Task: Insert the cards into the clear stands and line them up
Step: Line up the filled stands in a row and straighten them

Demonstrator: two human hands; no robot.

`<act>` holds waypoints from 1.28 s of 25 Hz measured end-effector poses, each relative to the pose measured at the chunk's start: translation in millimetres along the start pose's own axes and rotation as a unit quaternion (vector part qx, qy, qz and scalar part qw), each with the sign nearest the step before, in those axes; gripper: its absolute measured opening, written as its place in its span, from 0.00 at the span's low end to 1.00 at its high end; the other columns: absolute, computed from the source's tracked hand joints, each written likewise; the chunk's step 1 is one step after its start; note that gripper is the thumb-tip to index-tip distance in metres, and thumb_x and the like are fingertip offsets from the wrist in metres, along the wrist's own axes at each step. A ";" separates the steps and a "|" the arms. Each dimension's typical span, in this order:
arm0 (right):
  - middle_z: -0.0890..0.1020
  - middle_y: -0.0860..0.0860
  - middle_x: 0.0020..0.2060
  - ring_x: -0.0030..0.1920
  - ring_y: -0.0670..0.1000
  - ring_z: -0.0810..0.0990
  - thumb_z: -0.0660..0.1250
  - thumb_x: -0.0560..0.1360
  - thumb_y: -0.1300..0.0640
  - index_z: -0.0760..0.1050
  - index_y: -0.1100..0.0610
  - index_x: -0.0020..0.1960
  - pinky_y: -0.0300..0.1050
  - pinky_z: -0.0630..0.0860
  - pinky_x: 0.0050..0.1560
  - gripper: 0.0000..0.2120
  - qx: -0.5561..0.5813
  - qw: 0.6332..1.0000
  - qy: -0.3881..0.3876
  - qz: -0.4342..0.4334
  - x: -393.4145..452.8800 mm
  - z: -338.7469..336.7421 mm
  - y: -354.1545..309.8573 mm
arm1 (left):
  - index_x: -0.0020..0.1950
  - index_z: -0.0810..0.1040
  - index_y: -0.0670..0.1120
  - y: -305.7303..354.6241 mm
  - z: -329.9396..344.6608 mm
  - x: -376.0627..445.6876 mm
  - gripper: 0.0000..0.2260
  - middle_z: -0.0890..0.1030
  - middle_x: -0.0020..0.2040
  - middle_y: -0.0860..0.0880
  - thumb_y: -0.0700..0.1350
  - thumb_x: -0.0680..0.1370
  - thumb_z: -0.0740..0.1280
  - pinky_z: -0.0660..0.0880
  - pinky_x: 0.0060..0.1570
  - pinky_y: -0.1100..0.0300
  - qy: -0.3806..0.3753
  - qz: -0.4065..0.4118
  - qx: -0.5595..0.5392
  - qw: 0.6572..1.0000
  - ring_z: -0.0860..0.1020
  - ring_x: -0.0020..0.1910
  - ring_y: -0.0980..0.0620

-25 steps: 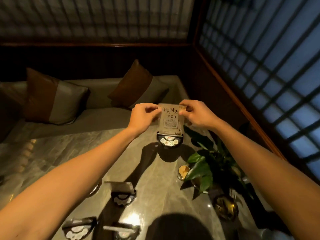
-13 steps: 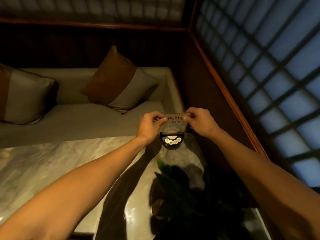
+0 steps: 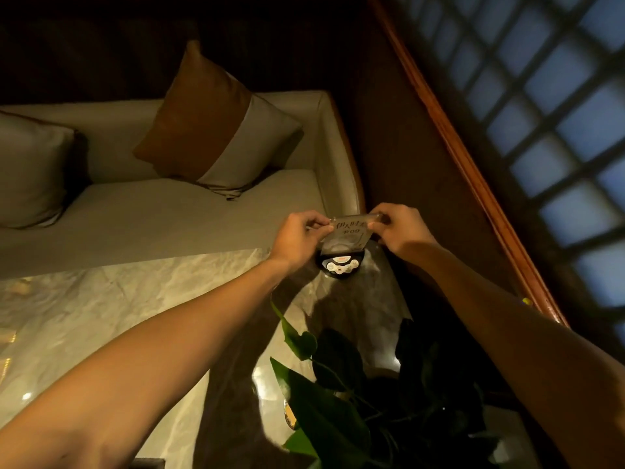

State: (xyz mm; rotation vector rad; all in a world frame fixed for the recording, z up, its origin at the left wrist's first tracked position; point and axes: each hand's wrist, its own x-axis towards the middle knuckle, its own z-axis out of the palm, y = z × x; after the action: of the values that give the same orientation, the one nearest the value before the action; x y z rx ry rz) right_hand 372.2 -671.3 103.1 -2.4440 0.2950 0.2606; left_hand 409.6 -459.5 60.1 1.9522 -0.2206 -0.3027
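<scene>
Left hand (image 3: 297,240) and right hand (image 3: 397,228) pinching the top corners of the card (image 3: 348,231) in its clear stand (image 3: 340,264) at the marble table's (image 3: 101,316) far corner, apparently seated, other stands out of view, lining-up undecided.

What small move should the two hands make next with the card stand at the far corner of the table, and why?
Probably set it down and let go. The left hand and the right hand pinch the top corners of the clear stand; the card looks already inside it, and its black base sits at the table's far corner.
</scene>
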 end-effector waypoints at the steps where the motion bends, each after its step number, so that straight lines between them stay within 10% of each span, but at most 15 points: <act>1: 0.83 0.49 0.50 0.48 0.47 0.82 0.65 0.81 0.57 0.79 0.53 0.56 0.37 0.77 0.42 0.06 0.001 1.000 -0.004 0.000 0.9 -1.2 1.1 | 0.46 0.83 0.48 1.4 -0.4 1.1 0.02 0.82 0.40 0.52 0.42 0.76 0.73 0.79 0.44 0.58 -0.004 0.001 -0.003 1.000 0.79 0.41 0.54; 14: 0.83 0.49 0.50 0.50 0.48 0.82 0.65 0.81 0.57 0.78 0.51 0.56 0.47 0.83 0.52 0.05 0.005 1.000 0.001 0.004 7.2 -6.1 8.8 | 0.40 0.81 0.54 3.4 4.9 17.1 0.09 0.81 0.38 0.53 0.41 0.75 0.74 0.80 0.46 0.52 -0.021 -0.004 -0.015 1.000 0.80 0.40 0.53; 23: 0.82 0.50 0.52 0.47 0.46 0.81 0.64 0.82 0.57 0.76 0.53 0.59 0.38 0.77 0.43 0.07 0.001 1.000 0.007 0.001 -0.3 -2.5 13.7 | 0.51 0.84 0.43 5.3 9.8 13.1 0.04 0.82 0.40 0.51 0.38 0.76 0.73 0.73 0.38 0.71 -0.010 -0.014 -0.031 0.999 0.77 0.32 0.65; 28: 0.81 0.54 0.64 0.64 0.54 0.79 0.66 0.80 0.62 0.65 0.56 0.74 0.35 0.75 0.51 0.24 0.023 0.998 -0.031 0.043 -8.5 -7.0 3.6 | 0.66 0.79 0.42 12.6 -15.2 -1.5 0.18 0.82 0.59 0.46 0.42 0.77 0.72 0.78 0.59 0.55 -0.064 -0.027 0.063 0.996 0.80 0.56 0.53; 32: 0.80 0.59 0.65 0.64 0.58 0.80 0.69 0.79 0.58 0.59 0.62 0.77 0.45 0.79 0.55 0.32 -0.022 0.998 -0.020 0.049 -19.7 -17.6 -13.7 | 0.65 0.79 0.41 24.6 -59.8 -32.3 0.15 0.81 0.52 0.47 0.42 0.79 0.70 0.73 0.45 0.72 -0.065 -0.058 0.083 0.993 0.78 0.50 0.53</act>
State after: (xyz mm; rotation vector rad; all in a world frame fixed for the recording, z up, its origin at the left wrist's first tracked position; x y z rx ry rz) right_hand 359.2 -669.2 129.7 -2.4679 0.3967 0.3626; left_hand 397.2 -407.3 108.6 2.1172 -0.2222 -0.5025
